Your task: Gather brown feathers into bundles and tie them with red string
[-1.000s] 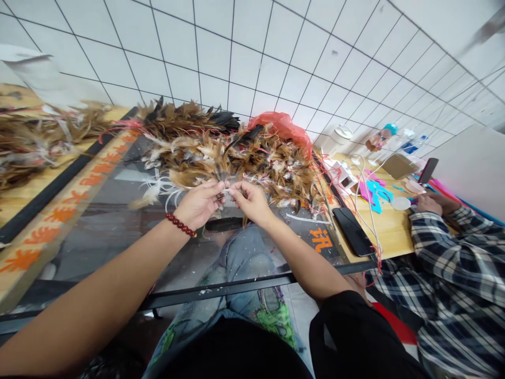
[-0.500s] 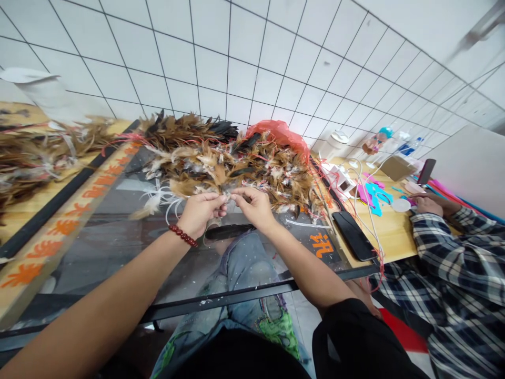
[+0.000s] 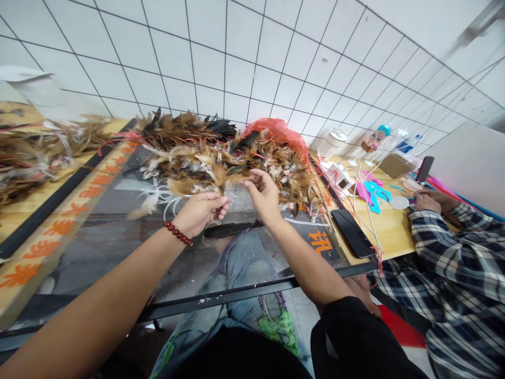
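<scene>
My left hand [image 3: 207, 211], with a dark red bead bracelet [image 3: 178, 233] at its wrist, is closed in a pinch at the base of a small tuft of brown feathers [image 3: 221, 175]. Thumb and fingers of my right hand [image 3: 263, 196] curl around the tuft's right-hand edge, apart from the left fingers. The exact grip point is partly hidden. Right behind both hands lies a heap of brown, white and black feathers [image 3: 272, 158] with pink strings. White strips with a pale feather [image 3: 150, 204] rest on the glass tabletop [image 3: 130, 226] to the left.
A row of dark feathers [image 3: 185, 129] and a red plastic bag [image 3: 278, 130] lie by the tiled wall. To the right are a black phone [image 3: 353, 233], cables, a white lidded cup [image 3: 334, 141] and cyan cutouts [image 3: 376, 196]. A co-worker's checked sleeve [image 3: 437, 237] is at far right.
My right hand has moved up and to the right, away from my left fingertips, to the edge of the feathers. My left hand keeps its pinch.
</scene>
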Action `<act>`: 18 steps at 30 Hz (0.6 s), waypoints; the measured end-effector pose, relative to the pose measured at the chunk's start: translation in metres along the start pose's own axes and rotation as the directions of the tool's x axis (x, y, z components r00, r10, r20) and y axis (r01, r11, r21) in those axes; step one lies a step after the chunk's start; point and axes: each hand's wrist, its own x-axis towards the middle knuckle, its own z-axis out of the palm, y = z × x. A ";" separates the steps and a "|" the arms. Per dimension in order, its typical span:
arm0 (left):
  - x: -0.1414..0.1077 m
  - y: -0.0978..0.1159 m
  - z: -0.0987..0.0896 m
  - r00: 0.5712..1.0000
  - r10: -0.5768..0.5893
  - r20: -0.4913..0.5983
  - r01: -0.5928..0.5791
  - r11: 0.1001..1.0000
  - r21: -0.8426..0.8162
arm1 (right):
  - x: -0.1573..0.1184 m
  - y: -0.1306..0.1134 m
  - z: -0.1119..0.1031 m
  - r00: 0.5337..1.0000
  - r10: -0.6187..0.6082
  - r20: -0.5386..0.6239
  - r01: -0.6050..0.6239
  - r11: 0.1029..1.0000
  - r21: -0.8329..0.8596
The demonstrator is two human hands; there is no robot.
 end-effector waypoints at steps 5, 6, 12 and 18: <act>-0.004 0.005 -0.001 0.981 -0.098 0.169 0.121 0.983 -0.135 | 0.005 -0.004 -0.009 0.839 0.310 0.448 -0.409 0.902 0.142; -0.005 0.005 -0.001 0.965 -0.139 0.222 0.170 0.978 -0.125 | 0.002 -0.007 -0.009 0.753 0.319 0.575 -0.477 0.867 0.144; -0.006 0.000 -0.002 0.909 -0.253 0.331 0.273 0.962 -0.016 | -0.008 -0.014 -0.001 0.731 0.319 0.603 -0.523 0.830 0.195; -0.006 -0.006 0.005 0.949 -0.223 0.221 0.220 0.975 0.040 | -0.007 -0.008 0.004 0.855 0.320 0.409 -0.390 0.915 0.099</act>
